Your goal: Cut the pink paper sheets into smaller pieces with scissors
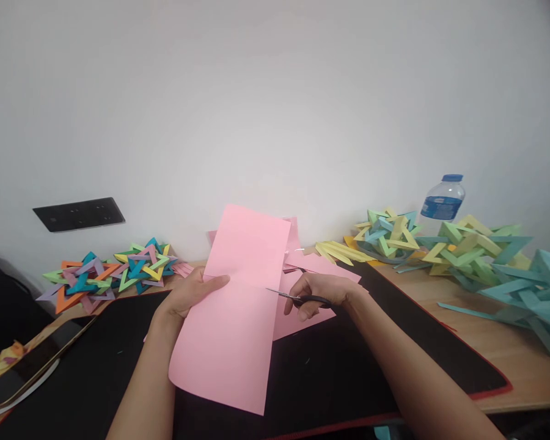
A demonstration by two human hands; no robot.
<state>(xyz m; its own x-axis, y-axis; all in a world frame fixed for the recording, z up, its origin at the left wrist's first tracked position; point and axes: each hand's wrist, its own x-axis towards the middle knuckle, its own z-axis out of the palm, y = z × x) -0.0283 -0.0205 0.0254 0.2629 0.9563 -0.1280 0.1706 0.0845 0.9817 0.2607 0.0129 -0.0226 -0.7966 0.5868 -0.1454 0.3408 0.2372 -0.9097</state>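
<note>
A large pink sheet (238,342) is held up over the black mat. My left hand (195,292) grips its left edge, thumb on the front and fingers hidden behind. My right hand (314,293) is closed on black-handled scissors (316,299), whose blades reach the right edge of the sheet near mid-height. A crease runs across the sheet at about that level. Behind my right hand, more pink paper (302,321) lies on the mat.
Colourful folded-paper stars (146,266) stand at the left, by a phone (32,363). Yellow strips (339,252), green and blue paper shapes (476,250) and a water bottle (442,198) are at the right. The mat (339,373) has a red edge. A wall socket panel (79,214) is behind.
</note>
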